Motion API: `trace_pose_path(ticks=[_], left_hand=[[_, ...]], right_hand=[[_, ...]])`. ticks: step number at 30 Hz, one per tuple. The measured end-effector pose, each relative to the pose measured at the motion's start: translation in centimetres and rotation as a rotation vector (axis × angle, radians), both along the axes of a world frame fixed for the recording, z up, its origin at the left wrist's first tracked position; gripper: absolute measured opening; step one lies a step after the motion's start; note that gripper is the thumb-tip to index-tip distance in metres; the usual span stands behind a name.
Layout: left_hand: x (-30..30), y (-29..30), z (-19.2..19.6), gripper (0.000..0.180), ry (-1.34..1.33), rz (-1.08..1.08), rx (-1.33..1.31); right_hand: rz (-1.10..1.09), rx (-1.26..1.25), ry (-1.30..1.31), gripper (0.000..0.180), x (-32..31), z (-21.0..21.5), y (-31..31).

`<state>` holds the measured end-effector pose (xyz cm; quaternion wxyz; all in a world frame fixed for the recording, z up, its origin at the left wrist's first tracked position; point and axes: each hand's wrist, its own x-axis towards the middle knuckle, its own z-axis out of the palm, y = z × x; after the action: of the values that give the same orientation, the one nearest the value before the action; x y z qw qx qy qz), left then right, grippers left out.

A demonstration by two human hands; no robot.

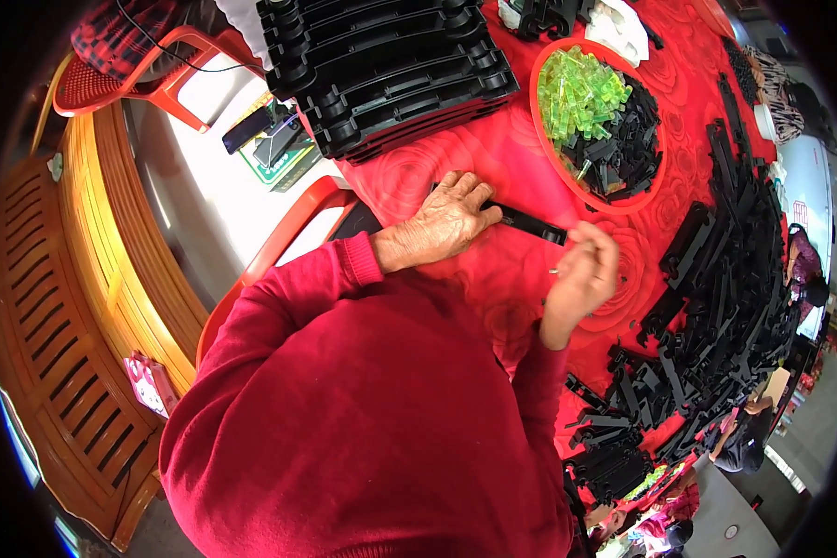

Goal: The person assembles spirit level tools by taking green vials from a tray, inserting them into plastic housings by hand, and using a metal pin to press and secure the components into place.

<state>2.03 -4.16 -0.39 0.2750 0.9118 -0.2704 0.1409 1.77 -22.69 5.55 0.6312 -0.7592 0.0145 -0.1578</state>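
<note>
A slim black plastic part (530,225) lies on the red cloth in front of me. My left hand (446,221) grips its left end, the fingers bent over it and the thumb along its near side. By the right end of the part is my right hand (584,277), raised a little, with its fingers curled in. A tiny pale spot shows at its fingertips; whether it is a small piece or a nail, I cannot tell.
Ahead stands a stack of black plastic racks (395,79). An orange-red bowl (538,116) holds clear yellow-green and black pieces. Loose black strips (707,307) heap along the right. At left are a red chair (279,223) and a wooden bench (65,344); other people sit beyond the heap.
</note>
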Motion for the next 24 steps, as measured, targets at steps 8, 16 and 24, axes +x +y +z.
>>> trace_pose_path(ticks=[8, 16, 24], left_hand=[[0.0, 0.2, 0.4, 0.020, -0.019, -0.001, 0.002], [-0.1, 0.1, -0.2, 0.021, -0.008, -0.002, 0.025], [0.3, 0.0, 0.6, 0.017, 0.007, 0.006, 0.053]], right_hand=[[0.164, 0.574, -0.237, 0.028, 2.6, -1.2, 2.7], [0.217, 0.519, -0.153, 0.027, 2.9, -3.6, 3.7], [0.188, 0.369, -0.147, 0.029, 2.9, -4.1, 3.9]])
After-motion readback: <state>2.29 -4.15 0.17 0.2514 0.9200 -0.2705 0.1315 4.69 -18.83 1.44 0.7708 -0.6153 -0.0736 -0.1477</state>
